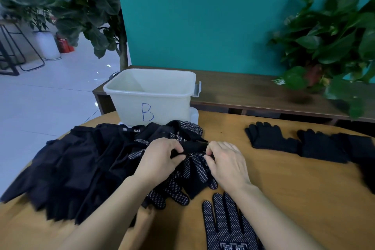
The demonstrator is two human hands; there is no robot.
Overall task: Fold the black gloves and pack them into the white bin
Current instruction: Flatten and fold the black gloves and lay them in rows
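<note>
A heap of black gloves (81,164) covers the left half of the wooden table (284,184). At the heap's right edge lies a dotted black glove (195,166), fingers toward me. My left hand (160,158) and my right hand (225,160) both pinch its cuff, a hand's width apart. Another dotted glove (225,221) lies flat near the front edge, under my right forearm. Plain black gloves (304,144) lie in a row at the right. The white bin (150,95), marked with a blue B, stands open behind the heap; I see nothing inside it.
A dark wooden bench (253,91) runs behind the table along a teal wall. A leafy plant (328,42) hangs over its right end, and a tall plant (85,10) stands at the back left. The table's left edge drops to a white tiled floor.
</note>
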